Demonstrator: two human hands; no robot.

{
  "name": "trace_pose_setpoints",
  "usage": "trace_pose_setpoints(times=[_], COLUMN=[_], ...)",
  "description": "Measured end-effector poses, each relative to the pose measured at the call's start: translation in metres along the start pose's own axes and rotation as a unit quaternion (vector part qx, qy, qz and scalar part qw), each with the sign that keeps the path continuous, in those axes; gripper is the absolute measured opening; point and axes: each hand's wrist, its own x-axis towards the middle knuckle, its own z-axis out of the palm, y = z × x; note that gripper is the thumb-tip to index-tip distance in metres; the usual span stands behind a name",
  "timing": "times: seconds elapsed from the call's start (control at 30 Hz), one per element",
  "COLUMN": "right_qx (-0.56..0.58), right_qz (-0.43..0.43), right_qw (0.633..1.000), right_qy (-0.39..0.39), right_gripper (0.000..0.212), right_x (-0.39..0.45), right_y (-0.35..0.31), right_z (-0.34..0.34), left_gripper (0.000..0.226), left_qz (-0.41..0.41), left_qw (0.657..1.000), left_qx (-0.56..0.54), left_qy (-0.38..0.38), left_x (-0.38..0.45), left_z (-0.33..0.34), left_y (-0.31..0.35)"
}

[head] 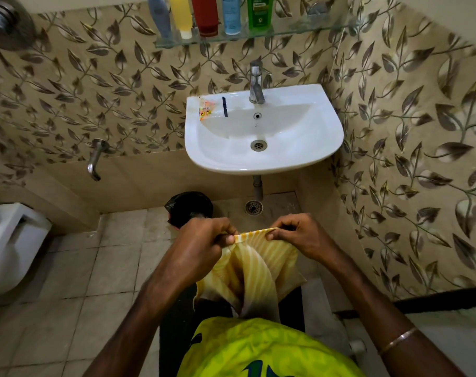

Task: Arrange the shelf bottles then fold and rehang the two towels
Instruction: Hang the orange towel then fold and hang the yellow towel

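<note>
Head view: my left hand (207, 235) and right hand (299, 235) each pinch the top edge of the yellow striped towel (253, 270), thumbs and fingertips closed on the hem, a short stretch of edge taut between them. The towel sits at 6 o'clock in the frame, below the sink (264, 164), hanging bunched in loose vertical folds against my shirt. Only one towel shows; I can't see the second or any rail.

Bottles (212, 14) stand upright in a row on the glass shelf (299, 29) at 12 o'clock, so I judge that part done and folding is the step in hand.

To do it well, I think: slide my hands apart along the hem to the corners so the cloth drops flat, shake out the bunching, then bring corner to corner with edges matched. Keep it lifted off the floor tiles (76, 281), and clear of the black-bagged bin (189, 205) at 11 o'clock from my hands.
</note>
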Motion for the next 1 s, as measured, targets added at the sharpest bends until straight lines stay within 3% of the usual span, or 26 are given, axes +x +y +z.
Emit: trace_pose_setpoints(times=[0.17,0.3,0.4,0.5,0.6,0.67,0.8,1.0], right_qx=[-0.003,0.041,0.06,0.052,0.036,0.036,0.018,0.038], right_qz=[-0.011,-0.033,-0.044,-0.051,-0.066,-0.068,-0.071,-0.018], right_qw=[1.0,0.992,0.989,0.993,0.995,0.994,0.993,0.993], right_qy=[0.001,-0.112,-0.128,-0.096,-0.071,-0.076,-0.096,-0.109], right_gripper=[0.01,0.007,0.007,0.006,0.016,0.015,0.017,0.019], right_x=[-0.005,-0.012,-0.011,-0.008,-0.006,-0.005,-0.003,-0.006], right_y=[-0.006,-0.022,-0.031,-0.033,-0.032,-0.034,-0.041,-0.027], right_z=[0.005,0.011,0.016,0.019,0.02,0.02,0.023,0.018], left_gripper=[0.019,0.02,0.021,0.04,0.064,0.057,0.022,0.017], left_qz=[-0.038,-0.078,-0.091,-0.069,-0.005,0.019,0.007,0.001], left_qw=[0.998,0.993,0.989,0.995,0.998,0.996,1.0,1.0], left_qx=[0.03,0.056,0.07,0.003,-0.069,-0.073,-0.01,-0.005], left_qy=[0.045,0.076,0.088,0.071,0.0,-0.049,-0.02,-0.003], left_x=[0.005,0.013,0.017,0.014,0.008,0.007,0.01,0.009], left_z=[-0.008,-0.014,-0.004,0.005,0.016,0.026,0.031,0.02], left_y=[-0.013,-0.032,-0.036,-0.032,-0.021,-0.013,-0.01,-0.004])
